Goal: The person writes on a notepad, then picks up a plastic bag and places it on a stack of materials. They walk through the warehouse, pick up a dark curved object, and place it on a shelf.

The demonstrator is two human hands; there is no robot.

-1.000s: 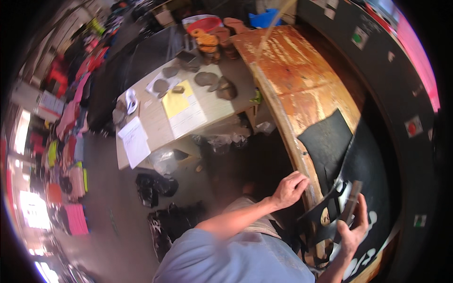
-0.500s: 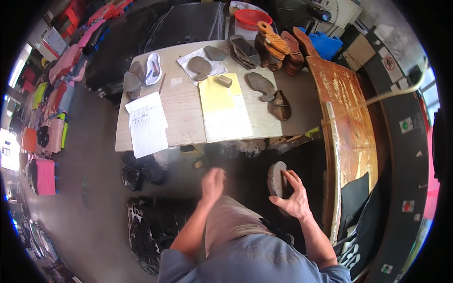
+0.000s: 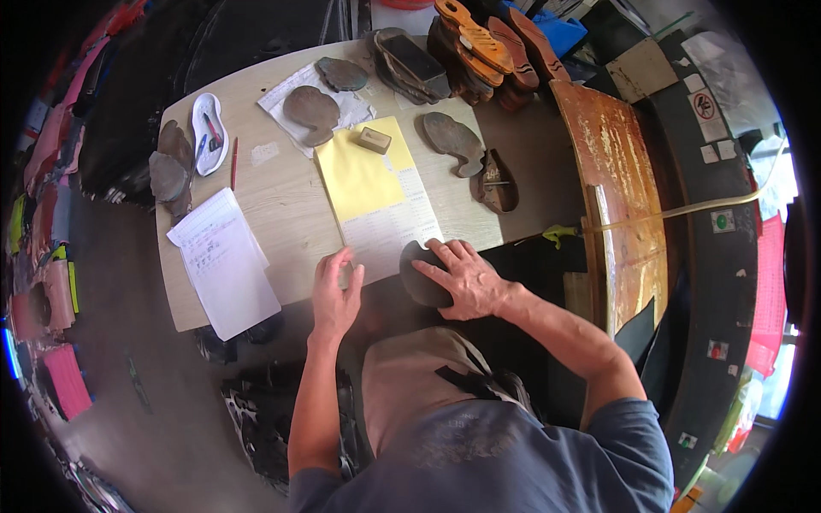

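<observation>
My right hand (image 3: 466,280) grips a dark, rounded sole-shaped block (image 3: 421,282), which looks like a shoe-sole cutting die, at the table's front edge. Its far side overlaps the end of a printed sheet (image 3: 393,229). To the left, my left hand (image 3: 337,291) is raised with thumb and fingers apart, holding nothing. A yellow sheet (image 3: 355,188) covers part of the printed one, and a small tan block (image 3: 375,140) rests on it. Grey sole-shaped pieces (image 3: 451,141) lie farther back. One hollow brown die (image 3: 498,190) stands near the right edge.
Handwritten paper (image 3: 224,265) hangs over the table's (image 3: 282,205) front left edge. Behind it are a red pencil (image 3: 234,162) and a white sole-shaped tray (image 3: 208,154) with pens. A phone (image 3: 410,56) and stacked orange dies (image 3: 479,43) sit at the back. A worn brown board (image 3: 616,162) rises at right.
My right hand has carried the sole-shaped block from beside my lap up and left to the table edge. My left hand has risen toward the table and spread its fingers. The view has shifted closer.
</observation>
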